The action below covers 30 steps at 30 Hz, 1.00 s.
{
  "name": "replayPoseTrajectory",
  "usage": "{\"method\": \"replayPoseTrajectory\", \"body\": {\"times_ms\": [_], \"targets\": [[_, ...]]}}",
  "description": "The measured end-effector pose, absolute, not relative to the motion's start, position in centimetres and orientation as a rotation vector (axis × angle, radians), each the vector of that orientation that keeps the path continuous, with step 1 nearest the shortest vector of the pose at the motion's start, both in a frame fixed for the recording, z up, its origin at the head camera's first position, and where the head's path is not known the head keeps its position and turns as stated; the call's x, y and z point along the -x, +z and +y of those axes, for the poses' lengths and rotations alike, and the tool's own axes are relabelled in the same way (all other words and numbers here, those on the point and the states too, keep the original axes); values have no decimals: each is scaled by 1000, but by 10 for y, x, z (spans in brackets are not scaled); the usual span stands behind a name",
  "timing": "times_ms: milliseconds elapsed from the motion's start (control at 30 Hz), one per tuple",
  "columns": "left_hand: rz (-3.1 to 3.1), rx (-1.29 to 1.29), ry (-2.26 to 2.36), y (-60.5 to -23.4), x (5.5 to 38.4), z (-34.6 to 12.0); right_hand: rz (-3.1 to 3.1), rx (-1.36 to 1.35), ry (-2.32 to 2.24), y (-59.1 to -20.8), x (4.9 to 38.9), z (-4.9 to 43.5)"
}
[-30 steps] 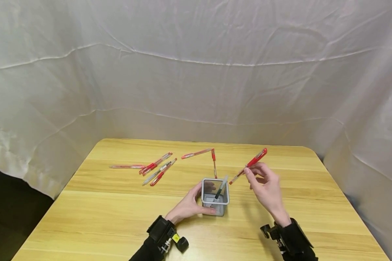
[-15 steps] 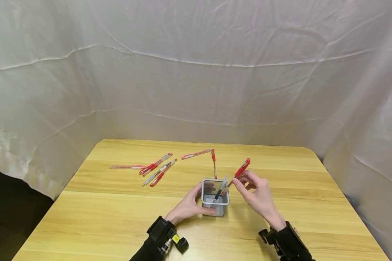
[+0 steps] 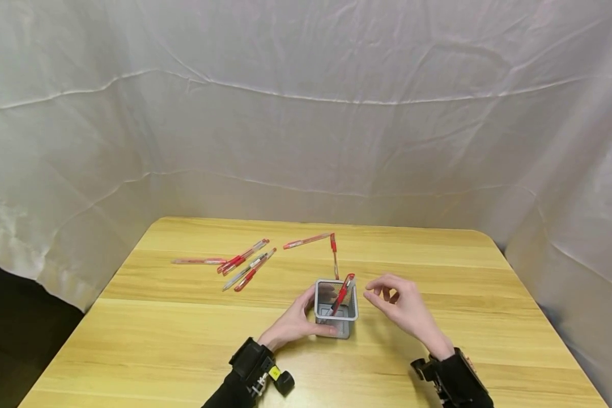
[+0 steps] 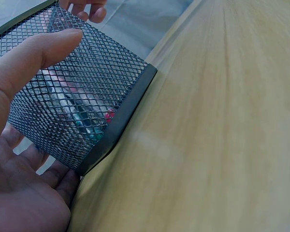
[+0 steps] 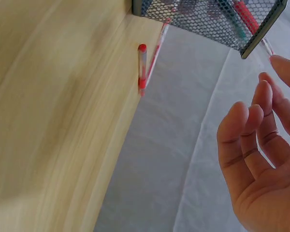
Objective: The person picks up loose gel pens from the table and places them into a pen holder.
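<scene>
- Holder of grey metal mesh, square [image 3: 344, 327], stands on the pale wooden worktop [image 3: 183, 340], well in from its far edge.
- Red-capped pen with a red grip [image 3: 343, 292] leans inside, long axis slanting up toward the far right corner.
- Right hand [image 3: 400, 306] hangs just right of the rim, fingers loosely bent, thumb parted, holding nothing.
- Left hand [image 3: 293, 326], nearer, grips the mesh walls between thumb and fingers.

No text, label or number can be read.
</scene>
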<state>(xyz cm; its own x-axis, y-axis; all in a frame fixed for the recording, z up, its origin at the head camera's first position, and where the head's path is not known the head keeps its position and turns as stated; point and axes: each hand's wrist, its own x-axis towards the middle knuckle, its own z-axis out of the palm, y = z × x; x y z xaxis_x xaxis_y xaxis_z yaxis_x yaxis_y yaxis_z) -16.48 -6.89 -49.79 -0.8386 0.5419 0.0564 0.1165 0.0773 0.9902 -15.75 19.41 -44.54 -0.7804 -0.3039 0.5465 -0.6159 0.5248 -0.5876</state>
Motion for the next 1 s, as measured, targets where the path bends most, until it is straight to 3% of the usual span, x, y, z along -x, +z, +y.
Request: {"method": "replayPoseTrajectory", "body": {"times_ms": [133, 400, 1000], "targets": [[2039, -656, 1819, -497, 165, -69, -2369, -733, 1112, -457, 163, 201], [2028, -654, 1821, -497, 164, -70, -2482, -602, 1148, -433, 152, 193], [2025, -653, 1814, -495, 164, -70, -2605, -431, 1265, -441, 170, 192]]}}
